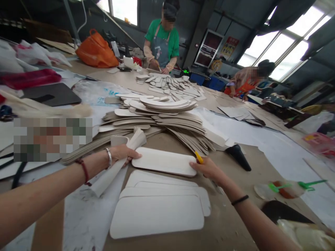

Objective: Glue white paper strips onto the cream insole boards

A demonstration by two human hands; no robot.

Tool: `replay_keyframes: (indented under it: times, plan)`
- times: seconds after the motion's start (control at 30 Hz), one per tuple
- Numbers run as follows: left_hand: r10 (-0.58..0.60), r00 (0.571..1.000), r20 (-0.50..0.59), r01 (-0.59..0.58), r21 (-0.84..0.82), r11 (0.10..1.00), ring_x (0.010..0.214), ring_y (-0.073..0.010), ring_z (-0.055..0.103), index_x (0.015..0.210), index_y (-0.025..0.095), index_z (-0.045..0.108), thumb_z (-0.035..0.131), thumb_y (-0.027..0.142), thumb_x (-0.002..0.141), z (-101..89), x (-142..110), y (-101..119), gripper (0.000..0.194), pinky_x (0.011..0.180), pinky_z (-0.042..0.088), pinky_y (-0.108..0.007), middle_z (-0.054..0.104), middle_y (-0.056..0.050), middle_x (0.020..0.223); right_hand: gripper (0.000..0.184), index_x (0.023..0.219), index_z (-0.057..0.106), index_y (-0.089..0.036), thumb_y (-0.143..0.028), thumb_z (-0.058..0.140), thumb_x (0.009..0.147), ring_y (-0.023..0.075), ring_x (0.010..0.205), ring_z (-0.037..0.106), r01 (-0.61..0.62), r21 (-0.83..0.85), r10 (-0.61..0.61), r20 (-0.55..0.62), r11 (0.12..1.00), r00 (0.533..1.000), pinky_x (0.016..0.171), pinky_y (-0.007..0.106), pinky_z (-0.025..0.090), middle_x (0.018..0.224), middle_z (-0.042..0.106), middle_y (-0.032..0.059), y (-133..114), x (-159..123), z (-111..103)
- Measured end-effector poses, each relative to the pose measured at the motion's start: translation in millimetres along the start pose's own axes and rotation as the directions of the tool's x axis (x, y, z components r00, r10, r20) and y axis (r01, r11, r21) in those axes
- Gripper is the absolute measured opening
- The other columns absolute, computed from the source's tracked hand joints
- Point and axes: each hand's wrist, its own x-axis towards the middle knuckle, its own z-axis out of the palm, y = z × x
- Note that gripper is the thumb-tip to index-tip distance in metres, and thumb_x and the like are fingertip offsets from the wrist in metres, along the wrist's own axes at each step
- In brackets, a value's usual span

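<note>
At six o'clock, nearest me, loose white pieces [157, 214] lie fanned on the brown tabletop [222, 223]. Just beyond, at the centre of the dial, is the white panel [164, 161]. My left hand [125, 153] pinches its nine o'clock end; I can't tell whether it also grips the pale strip [111, 177] beside it. My right hand [208, 169] closes on the three o'clock end, a yellow-tipped tool [199, 157] tucked in it. I judge the panel light and fairly stiff, smooth enough to slide, its edges easily creased; the short rounded ends seem the best hold. Farther, at twelve, rise stacked panels [180, 123]; beyond them, a co-worker in green [163, 45].
</note>
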Motion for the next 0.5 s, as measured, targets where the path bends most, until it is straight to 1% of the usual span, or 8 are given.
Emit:
replay_keyframes:
  times: [0.07,0.13,0.23,0.3,0.37,0.4,0.43,0.5]
  plan:
    - [-0.009,0.999,-0.046,0.012,0.056,0.998,0.033,-0.0103,0.036,0.036,0.019,0.042,0.079,0.045,0.045,1.3,6.5,-0.8,0.047,0.037,0.029,-0.024,0.04,0.0,0.032,0.033,0.055,0.039,-0.023,-0.038,0.059,0.076,0.0113,0.046,0.036,-0.024,-0.074,0.024,-0.002,0.997,1.0,0.046,0.026,0.028,0.049,0.036,-0.0045,2.9,6.6,1.4]
    - [0.002,0.995,-0.101,0.009,0.11,0.994,0.034,-0.0118,0.038,0.035,0.018,0.043,0.079,0.047,0.047,-0.1,6.2,-2.4,0.048,0.039,0.03,-0.024,0.042,-0.001,0.032,0.032,0.057,0.04,-0.023,-0.039,0.057,0.079,0.0137,0.049,0.041,-0.032,-0.151,0.027,-0.029,0.988,0.999,0.049,0.027,0.029,0.05,0.041,-0.0024,5.6,5.2,0.1]
    - [0.057,0.984,-0.167,-0.03,0.157,0.987,0.039,-0.0122,0.041,0.038,0.017,0.045,0.075,0.052,0.054,-5.2,-9.2,-10.1,0.049,0.042,0.03,-0.022,0.044,0.0,0.034,0.027,0.064,0.044,-0.023,-0.039,0.05,0.084,0.0185,0.056,0.048,-0.029,-0.246,0.01,-0.077,0.969,0.997,0.054,0.029,0.031,0.055,0.049,0.0013,13.3,-13.2,-4.7]
    - [0.092,0.978,-0.187,-0.063,0.157,0.986,0.041,-0.0111,0.041,0.049,0.016,0.053,0.07,0.055,0.058,-7.3,-26.8,-21.1,0.044,0.043,0.029,-0.021,0.044,0.003,0.037,0.028,0.066,0.046,-0.022,-0.043,0.046,0.085,0.02,0.058,0.051,-0.017,-0.272,0.005,-0.047,0.962,0.999,0.056,0.03,0.032,0.058,0.053,0.003,21.3,-32.7,-5.8]
    - [0.092,0.988,-0.124,-0.074,0.141,0.987,0.041,-0.0114,0.04,0.067,0.015,0.063,0.071,0.058,0.057,-5.7,-44.9,-35.0,0.045,0.042,0.028,-0.021,0.046,0.005,0.039,0.033,0.067,0.049,-0.021,-0.048,0.044,0.085,0.02,0.058,0.053,0.008,-0.26,0.002,0.035,0.965,0.999,0.056,0.03,0.035,0.06,0.056,0.0033,29.6,-51.9,-2.8]
    - [0.094,0.995,-0.042,-0.088,0.124,0.988,0.042,-0.0127,0.043,0.075,0.015,0.065,0.073,0.058,0.056,-3.5,-52.6,-41.6,0.048,0.041,0.03,-0.021,0.051,0.004,0.044,0.033,0.071,0.052,-0.02,-0.05,0.045,0.083,0.0202,0.061,0.055,0.021,-0.234,-0.004,0.074,0.972,0.997,0.057,0.03,0.037,0.064,0.059,0.0036,33.0,-59.7,0.2]
    - [0.101,0.994,0.036,-0.104,0.099,0.99,0.047,-0.0154,0.05,0.082,0.016,0.065,0.074,0.057,0.055,-0.5,-59.0,-47.2,0.05,0.043,0.035,-0.022,0.058,0.002,0.052,0.033,0.077,0.054,-0.019,-0.051,0.048,0.081,0.0209,0.065,0.057,0.032,-0.197,-0.011,0.102,0.98,0.995,0.059,0.03,0.04,0.071,0.062,0.0043,35.5,-65.8,3.7]
    - [0.148,0.978,0.147,-0.156,0.043,0.987,0.07,-0.0226,0.062,0.092,0.019,0.064,0.076,0.052,0.055,6.5,-67.7,-53.5,0.051,0.057,0.046,-0.025,0.068,-0.002,0.077,0.04,0.094,0.056,-0.016,-0.051,0.058,0.074,0.0237,0.08,0.06,0.031,-0.116,-0.016,0.128,0.993,0.992,0.07,0.032,0.044,0.087,0.066,0.0071,37.1,-72.5,10.9]
